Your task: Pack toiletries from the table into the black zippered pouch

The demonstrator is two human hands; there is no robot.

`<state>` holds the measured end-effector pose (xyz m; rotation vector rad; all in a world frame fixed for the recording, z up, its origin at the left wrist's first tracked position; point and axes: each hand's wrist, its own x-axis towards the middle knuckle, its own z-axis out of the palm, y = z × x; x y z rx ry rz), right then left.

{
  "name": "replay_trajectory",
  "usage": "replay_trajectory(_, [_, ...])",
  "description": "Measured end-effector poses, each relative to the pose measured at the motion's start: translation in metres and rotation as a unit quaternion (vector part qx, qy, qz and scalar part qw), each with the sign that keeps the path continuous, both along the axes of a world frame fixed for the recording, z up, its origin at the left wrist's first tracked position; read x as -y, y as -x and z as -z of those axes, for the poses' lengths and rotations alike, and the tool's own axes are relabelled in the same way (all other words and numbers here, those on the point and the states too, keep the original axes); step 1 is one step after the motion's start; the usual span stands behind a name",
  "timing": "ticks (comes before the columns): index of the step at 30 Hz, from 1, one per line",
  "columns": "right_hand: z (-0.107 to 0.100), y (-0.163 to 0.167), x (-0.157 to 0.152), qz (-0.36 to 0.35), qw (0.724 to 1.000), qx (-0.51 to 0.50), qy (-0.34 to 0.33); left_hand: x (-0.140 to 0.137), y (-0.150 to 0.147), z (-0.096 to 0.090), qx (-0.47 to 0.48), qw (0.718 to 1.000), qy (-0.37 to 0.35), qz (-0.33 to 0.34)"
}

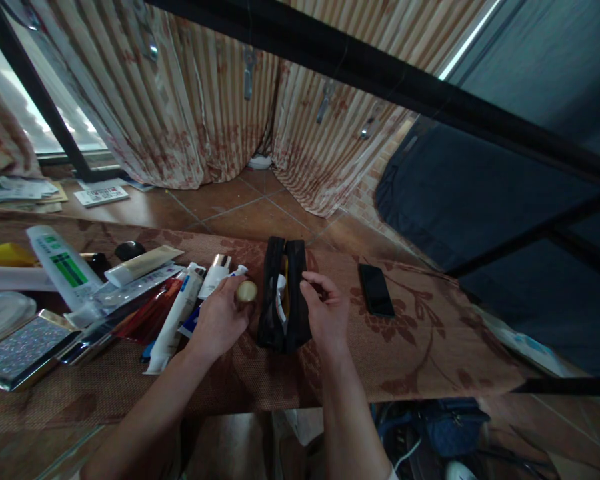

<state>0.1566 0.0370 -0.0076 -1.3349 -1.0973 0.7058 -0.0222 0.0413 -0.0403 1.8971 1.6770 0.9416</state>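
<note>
A black zip pouch point(298, 313) lies unzipped on the cloth-covered table, its long opening facing up. Inside it I see a white item point(281, 300) and a bit of yellow. My right hand point(327, 307) pinches the pouch's right edge between thumb and fingers. Left of the pouch, my left hand point(225, 313) is closed around a small container with a round gold cap point(247, 291); its body is hidden by the fingers. Close beside that hand lie a white bottle with a shiny cap point(216, 275) and a white squeeze tube point(173, 327).
Toiletries crowd the table's left: a white-green tube point(63, 263), a beige tube point(143, 265), a glittery case point(23, 350), a red item point(153, 310). A black phone point(377, 290) lies right of the pouch. A dark metal bar point(380, 67) crosses overhead, with hanging clips.
</note>
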Motion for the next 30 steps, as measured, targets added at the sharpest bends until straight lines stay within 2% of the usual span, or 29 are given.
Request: replay_trajectory(30, [0.002, 0.0, -0.0011, 0.001, 1.0, 0.004, 0.005, 0.0003, 0.0006, 0.001, 0.003, 1.0, 0.004, -0.006])
